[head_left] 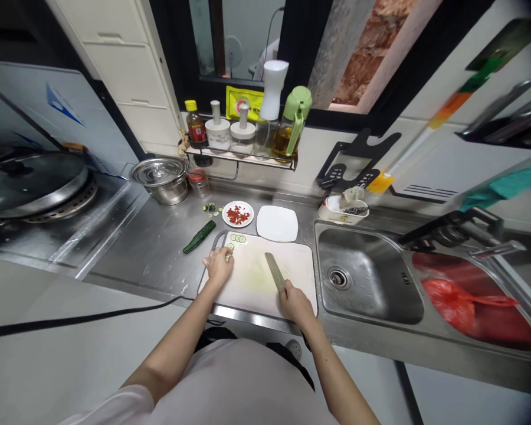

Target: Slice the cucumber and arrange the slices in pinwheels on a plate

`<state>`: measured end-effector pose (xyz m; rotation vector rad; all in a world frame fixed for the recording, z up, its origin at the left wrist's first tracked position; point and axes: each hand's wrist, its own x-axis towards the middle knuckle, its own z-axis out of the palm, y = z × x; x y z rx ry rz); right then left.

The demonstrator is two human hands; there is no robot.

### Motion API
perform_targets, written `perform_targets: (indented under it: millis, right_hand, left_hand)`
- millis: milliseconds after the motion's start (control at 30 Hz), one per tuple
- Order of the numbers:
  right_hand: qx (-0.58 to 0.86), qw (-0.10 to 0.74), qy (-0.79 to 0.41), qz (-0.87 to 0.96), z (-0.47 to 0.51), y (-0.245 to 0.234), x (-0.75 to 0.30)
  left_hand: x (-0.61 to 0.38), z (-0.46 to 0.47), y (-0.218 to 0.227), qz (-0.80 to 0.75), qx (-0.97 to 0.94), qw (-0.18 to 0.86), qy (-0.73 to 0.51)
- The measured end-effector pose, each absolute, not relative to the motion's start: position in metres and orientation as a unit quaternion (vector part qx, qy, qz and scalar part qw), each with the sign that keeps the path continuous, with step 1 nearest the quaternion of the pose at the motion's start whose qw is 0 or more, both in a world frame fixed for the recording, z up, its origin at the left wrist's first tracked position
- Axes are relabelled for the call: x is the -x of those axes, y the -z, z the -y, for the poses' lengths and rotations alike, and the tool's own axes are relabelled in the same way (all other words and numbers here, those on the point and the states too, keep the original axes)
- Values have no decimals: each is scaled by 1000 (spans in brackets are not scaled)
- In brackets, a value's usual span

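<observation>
My right hand is wrapped round the handle of a kitchen knife, whose blade points away over the middle of a pale cutting board. At the board's left side, my left hand has its fingertips drawn together on a cucumber slice. Just beyond it, a short row of cucumber slices lies by the board's far left corner. An uncut length of cucumber rests on the steel counter, left of the board.
Behind the board stand a small plate of chopped red pieces and a white square plate. Green cucumber scraps lie nearby. A lidded steel pot is at back left, the sink at right. A seasoning rack hangs above.
</observation>
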<state>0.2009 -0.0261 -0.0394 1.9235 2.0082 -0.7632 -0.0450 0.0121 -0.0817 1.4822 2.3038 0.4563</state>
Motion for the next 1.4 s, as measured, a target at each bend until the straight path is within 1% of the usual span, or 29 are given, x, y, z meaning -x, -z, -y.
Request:
perform_targets:
  millis: [133,333,500,667,867,1033,1133,1200,1400]
  right_hand:
    - [-661,123,264,-691,25,42,-202]
    - [-662,130,265,-689,25,44,-201]
    - [-664,130,266,-687,25,43,-202]
    - [-665,126,272,-684,24,44,-203]
    - [-664,115,280,-684,24,44,-205]
    - [-664,113,281,-683,25,43,-205]
    - [-666,115,272,-685,26,41,-203]
    - [-661,120,263,-692,26,39,-202]
    - [-641,131,244,-716,31,28,-200]
  left_hand:
    - [34,-38,80,-803,-546,166,-170]
    - [28,-70,81,-796,-570,161,-127]
    - [28,-80,86,-780,-603,141,-93]
    - [28,-84,85,-778,-603,141,-107]
    - [24,-83,75,-784,-576,187,-137]
    - [18,-69,73,-758,-552,305,-164]
    - [13,-57,77,-738,-567,337,-141]
    - [10,-52,81,-730,-587,330,-117]
    - [7,-48,82,-729,-634,252,-65]
